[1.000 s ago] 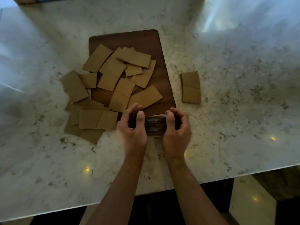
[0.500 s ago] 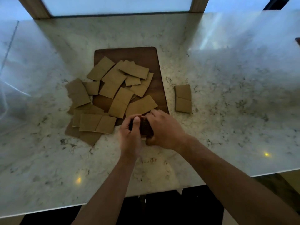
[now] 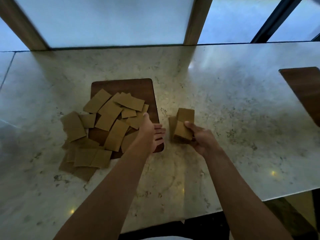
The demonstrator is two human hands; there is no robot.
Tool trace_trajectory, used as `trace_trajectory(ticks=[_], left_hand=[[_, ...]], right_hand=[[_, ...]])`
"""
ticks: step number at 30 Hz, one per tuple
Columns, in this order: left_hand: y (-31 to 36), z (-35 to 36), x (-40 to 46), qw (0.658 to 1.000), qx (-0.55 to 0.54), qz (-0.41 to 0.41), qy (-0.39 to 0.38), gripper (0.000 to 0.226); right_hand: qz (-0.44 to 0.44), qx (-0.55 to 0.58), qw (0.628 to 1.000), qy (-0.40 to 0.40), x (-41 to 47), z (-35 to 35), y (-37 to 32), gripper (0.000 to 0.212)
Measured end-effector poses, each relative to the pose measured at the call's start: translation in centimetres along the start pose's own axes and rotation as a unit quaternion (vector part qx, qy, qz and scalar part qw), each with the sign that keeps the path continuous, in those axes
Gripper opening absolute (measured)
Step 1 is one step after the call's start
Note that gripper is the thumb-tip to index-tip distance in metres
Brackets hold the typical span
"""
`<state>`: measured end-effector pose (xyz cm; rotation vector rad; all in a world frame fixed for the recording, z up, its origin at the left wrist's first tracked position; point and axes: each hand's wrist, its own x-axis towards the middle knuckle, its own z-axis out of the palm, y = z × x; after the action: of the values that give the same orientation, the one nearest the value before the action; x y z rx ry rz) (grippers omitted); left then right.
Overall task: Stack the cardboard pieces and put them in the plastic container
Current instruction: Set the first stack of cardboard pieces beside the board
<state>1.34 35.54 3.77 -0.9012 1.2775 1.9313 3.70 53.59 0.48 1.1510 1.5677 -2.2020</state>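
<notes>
Frosted window panes run along the far edge of a pale marble counter (image 3: 225,94). On it I see a dark wooden board (image 3: 136,87) with loose cardboard pieces (image 3: 110,118) scattered over it and spilling off its left side onto the stone. My right hand (image 3: 200,137) is closed around a stack of cardboard (image 3: 182,132), thumb on top, just right of the board and over two pieces lying on the counter (image 3: 186,114). My left hand (image 3: 150,134) is open and empty, fingers spread, reaching over the board's near right corner toward the loose pieces. Another dark board (image 3: 304,87) juts in at the right edge. I cannot make out the plastic container.
</notes>
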Motion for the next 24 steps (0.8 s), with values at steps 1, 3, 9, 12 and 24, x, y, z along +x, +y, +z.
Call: trace_trajectory(ticks=[1,3,9,12,24], left_hand=[[0.8,0.9,0.4,1.000,0.003,-0.015,0.004,0.091],[2.1,2.2,1.2,0.999,0.003,-0.021,0.027,0.092],[2.4,4.1,3.3,0.998,0.017,-0.052,0.039,0.098],[2.6,4.8,3.7,0.997,0.021,-0.068,0.044,0.096],[2.1,7.3,4.2,0.993,0.059,-0.069,0.077,0.091]], right_hand=[[0.002,-0.014,1.000,0.001,0.3,0.1,-0.3,0.052],[0.006,-0.036,0.999,-0.007,0.9,0.4,-0.7,0.053],[-0.003,-0.105,0.993,-0.048,1.1,0.6,-1.4,0.054],[-0.013,-0.150,0.988,-0.043,0.8,1.0,-1.6,0.058],[-0.059,-0.435,0.898,0.033,1.3,0.7,-0.9,0.082]])
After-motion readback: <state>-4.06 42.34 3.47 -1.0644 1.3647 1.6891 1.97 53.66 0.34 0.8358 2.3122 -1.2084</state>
